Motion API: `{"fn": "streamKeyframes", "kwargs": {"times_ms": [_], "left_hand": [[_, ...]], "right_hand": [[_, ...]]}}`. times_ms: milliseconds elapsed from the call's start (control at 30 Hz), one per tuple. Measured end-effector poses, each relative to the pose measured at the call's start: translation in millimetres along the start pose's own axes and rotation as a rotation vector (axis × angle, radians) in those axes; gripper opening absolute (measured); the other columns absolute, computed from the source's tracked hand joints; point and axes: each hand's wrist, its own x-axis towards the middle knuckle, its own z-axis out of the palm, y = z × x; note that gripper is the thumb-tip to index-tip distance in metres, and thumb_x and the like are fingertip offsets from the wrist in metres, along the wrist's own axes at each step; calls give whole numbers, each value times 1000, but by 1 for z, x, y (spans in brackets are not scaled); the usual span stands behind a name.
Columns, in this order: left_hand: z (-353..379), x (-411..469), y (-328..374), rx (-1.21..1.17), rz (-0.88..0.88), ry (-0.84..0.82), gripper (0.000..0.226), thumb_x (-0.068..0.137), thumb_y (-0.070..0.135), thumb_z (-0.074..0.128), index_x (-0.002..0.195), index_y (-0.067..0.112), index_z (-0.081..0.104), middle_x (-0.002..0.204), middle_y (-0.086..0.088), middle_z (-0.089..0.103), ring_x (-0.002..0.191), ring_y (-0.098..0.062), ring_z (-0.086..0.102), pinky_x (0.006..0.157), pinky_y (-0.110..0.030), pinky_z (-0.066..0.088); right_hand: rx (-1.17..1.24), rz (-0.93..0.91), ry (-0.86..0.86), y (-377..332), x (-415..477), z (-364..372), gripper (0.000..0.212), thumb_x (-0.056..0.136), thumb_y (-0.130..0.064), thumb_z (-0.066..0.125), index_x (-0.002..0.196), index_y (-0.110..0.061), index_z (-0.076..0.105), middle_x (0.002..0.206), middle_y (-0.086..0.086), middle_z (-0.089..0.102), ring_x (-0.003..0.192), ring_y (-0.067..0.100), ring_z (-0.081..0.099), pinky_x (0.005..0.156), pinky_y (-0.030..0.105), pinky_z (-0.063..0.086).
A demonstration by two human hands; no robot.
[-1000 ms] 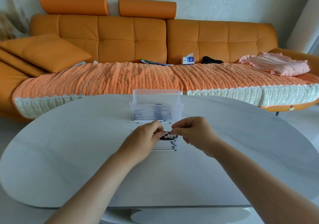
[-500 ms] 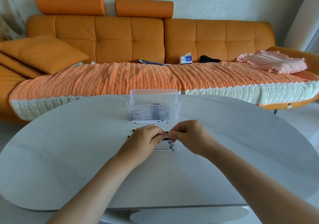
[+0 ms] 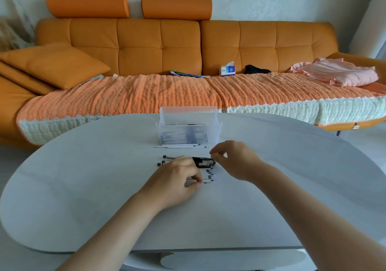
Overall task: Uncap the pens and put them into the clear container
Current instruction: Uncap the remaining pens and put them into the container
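Note:
The clear ribbed container [image 3: 189, 131] stands on the far middle of the white table [image 3: 83, 187], with pens lying inside. A few white pens [image 3: 181, 146] lie just in front of it. Nearer me is a row of white pens [image 3: 209, 176] with dark tips. My left hand [image 3: 175, 184] lies over that row, and its curled fingers and thumb pinch a pen at the near edge. A black heap [image 3: 203, 162] that looks like caps sits beside the row. My right hand [image 3: 237, 160] hovers just right of the heap, thumb and forefinger close together; whether they hold anything is hidden.
The table's rounded edge runs close to an orange sofa [image 3: 158, 47] covered with a knitted throw. On the sofa are a tissue box [image 3: 228, 70], a pink cloth [image 3: 338, 73] and a cushion [image 3: 56, 65]. Bare tabletop lies on both sides of the pens.
My hands, joined on one pen over the row a moment ago, have pulled apart. The left dropped toward me onto the row; the right lifted to the right above the black heap.

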Motion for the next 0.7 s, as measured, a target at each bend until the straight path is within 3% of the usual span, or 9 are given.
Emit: {"fn": "streamKeyframes", "kwargs": {"times_ms": [100,167,267,567,700], "left_hand": [[2,0,-2,10,17,-2,3,83,33,66,82,30,66,86,15,53,88,-1,47,72,-29,47],[3,0,-3,17,26,4,4,83,33,67,85,30,66,88,15,52,90,-2,46,73,-29,46],[5,1,-4,34,23,3,15,84,33,69,98,28,66,95,16,52,97,-2,44,77,-26,43],[4,6,-7,42,20,7,26,86,37,66,109,27,63,104,14,55,104,-5,46,85,-26,43],[-6,17,-11,101,22,137,31,89,35,63,115,19,59,106,8,55,103,-13,49,86,-29,44]], "right_hand": [[-64,5,-38,1,8,7,26,99,-41,51,118,-35,67,117,-11,62,100,14,58,83,30,48],[-112,11,-39,-2,13,11,24,98,-40,51,111,-35,71,113,-9,62,103,17,59,83,33,51],[-159,3,-36,-4,19,14,21,96,-37,55,95,-30,75,100,-6,67,94,19,63,77,36,55],[-7,11,23,1,21,11,8,92,-33,64,99,-31,69,101,-14,68,91,10,62,78,29,53],[76,-39,87,-2,16,2,6,91,-31,68,90,-36,66,92,-18,67,73,1,56,63,21,42]]}}
